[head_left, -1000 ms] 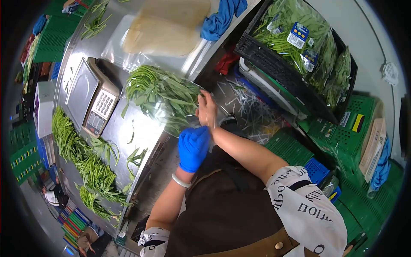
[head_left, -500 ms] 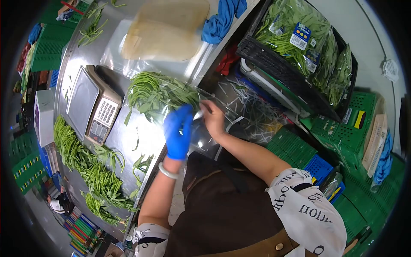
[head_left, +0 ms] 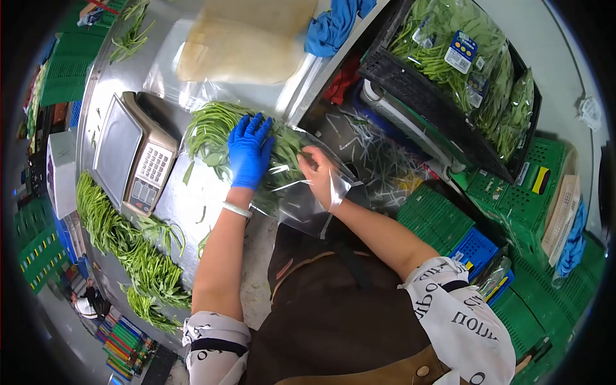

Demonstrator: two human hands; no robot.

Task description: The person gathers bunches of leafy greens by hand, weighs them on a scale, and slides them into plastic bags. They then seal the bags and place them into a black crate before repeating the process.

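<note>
Left hand [head_left: 249, 151], blue-gloved, lies on a clear bag [head_left: 311, 215] of greens [head_left: 208, 125] at the table's [head_left: 179, 202] edge, long axis slanting from stems upper left to leaves and loose film lower right. Its fingers are slightly spread; the bare right hand [head_left: 316, 172] curls half-open at the film end, grip unclear. Half a second ago, the glove was nearer the body.

Brightly lit, seemingly from above, with a white glare on the silver metal desk [head_left: 187, 200] and sharp glints along the folds of the clear plastic bag [head_left: 290, 187]. Dimmer beneath the black plastic crate [head_left: 420, 97], sunk in shadow. Sharp enough around the blue-gloved left hand [head_left: 249, 151]; softer toward the stacked multicoloured objects [head_left: 127, 343] at far lower left. Bent strongly by fisheye distortion at the edges, fading to black in the corners.
</note>
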